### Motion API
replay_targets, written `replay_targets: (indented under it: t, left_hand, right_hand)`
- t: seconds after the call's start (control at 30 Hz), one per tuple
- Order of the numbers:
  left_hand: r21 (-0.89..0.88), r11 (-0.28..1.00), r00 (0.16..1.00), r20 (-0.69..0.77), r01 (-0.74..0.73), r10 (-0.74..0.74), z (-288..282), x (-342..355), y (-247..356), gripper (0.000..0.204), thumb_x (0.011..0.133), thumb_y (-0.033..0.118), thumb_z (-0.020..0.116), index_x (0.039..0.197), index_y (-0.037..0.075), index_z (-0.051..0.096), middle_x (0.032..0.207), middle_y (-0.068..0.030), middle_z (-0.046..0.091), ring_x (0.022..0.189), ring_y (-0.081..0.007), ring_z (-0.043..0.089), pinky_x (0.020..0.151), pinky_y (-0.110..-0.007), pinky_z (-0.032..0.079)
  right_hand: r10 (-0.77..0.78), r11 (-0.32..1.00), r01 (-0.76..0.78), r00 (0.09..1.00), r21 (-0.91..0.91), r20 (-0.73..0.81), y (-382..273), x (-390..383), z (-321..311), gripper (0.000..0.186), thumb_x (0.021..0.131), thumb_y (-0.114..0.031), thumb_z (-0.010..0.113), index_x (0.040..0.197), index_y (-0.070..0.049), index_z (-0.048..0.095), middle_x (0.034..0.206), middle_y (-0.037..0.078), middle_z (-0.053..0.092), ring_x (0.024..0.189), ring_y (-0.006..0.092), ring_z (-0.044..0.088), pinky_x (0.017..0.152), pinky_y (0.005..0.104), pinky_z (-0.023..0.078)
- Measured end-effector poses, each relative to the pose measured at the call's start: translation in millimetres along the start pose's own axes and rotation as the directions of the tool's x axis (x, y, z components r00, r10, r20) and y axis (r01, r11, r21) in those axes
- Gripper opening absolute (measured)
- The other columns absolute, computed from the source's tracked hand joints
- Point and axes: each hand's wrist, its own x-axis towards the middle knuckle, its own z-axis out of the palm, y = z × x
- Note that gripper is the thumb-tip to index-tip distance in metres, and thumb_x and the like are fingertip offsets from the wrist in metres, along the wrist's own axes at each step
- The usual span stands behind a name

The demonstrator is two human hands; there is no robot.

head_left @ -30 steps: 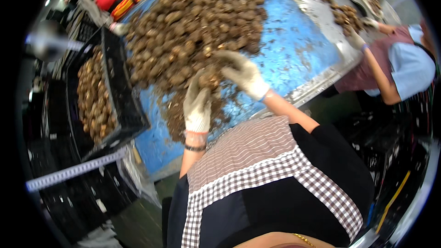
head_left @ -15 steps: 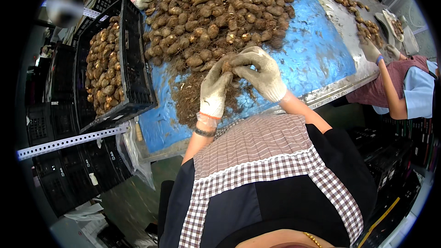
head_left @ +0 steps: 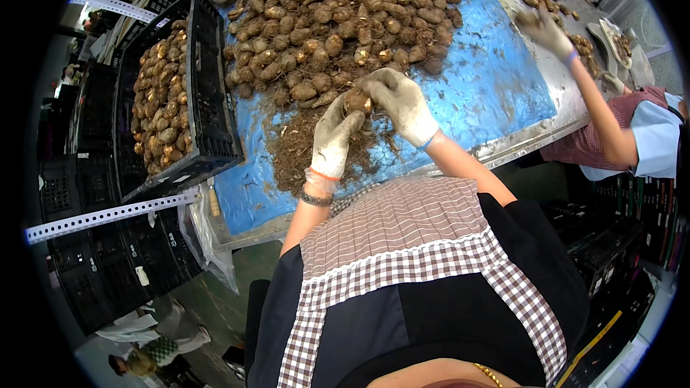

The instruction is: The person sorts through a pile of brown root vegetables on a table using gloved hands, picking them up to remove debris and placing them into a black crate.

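Head view, frame centre: gloved left hand (head_left: 334,136) cradles a brown tuber (head_left: 357,103) steady, while right hand (head_left: 399,100) grips its top, over root trimmings (head_left: 302,151).

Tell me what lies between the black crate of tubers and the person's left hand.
In the head view, bare blue table cover and loose brown root trimmings lie between the black crate and the left hand.

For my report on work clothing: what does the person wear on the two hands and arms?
Both the left hand and the right hand wear soiled, light grey knitted work gloves. The left glove's cuff has an orange edge, the right one's a blue edge. A dark beaded bracelet sits on the left wrist. The forearms are bare, with no sleeves showing.
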Motion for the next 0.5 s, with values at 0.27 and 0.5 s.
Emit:
replay_targets:
  t: [0.27, 0.5]
  left_hand:
    - [-0.104, 0.994, 0.999, 0.03, 0.021, -0.018, -5, -6, 4, 0.052, 0.099, 0.008, 0.056, 0.146, -0.006, 0.041, 0.12, -0.0122, 0.063, 0.092, -0.0187, 0.069, 0.081, -0.032, 0.059]
    - [0.086, 0.996, 1.0, -0.014, 0.011, -0.01, -2, -2, 0, 0.066, 0.091, 0.005, 0.07, 0.148, -0.004, 0.04, 0.129, -0.0129, 0.061, 0.109, -0.016, 0.062, 0.093, -0.03, 0.055]
  right_hand:
    - [-0.074, 0.978, 0.058, 0.995, 0.201, 0.073, -5, -4, -22, 0.037, 0.097, -0.02, 0.068, 0.127, 0.002, 0.063, 0.123, 0.013, 0.066, 0.107, 0.017, 0.062, 0.098, 0.031, 0.05]
    - [-0.3, 0.932, 0.317, 0.947, -0.177, 0.118, -21, -20, -2, 0.024, 0.089, -0.014, 0.072, 0.112, -0.007, 0.073, 0.11, 0.009, 0.067, 0.103, 0.0196, 0.065, 0.089, 0.0333, 0.054]
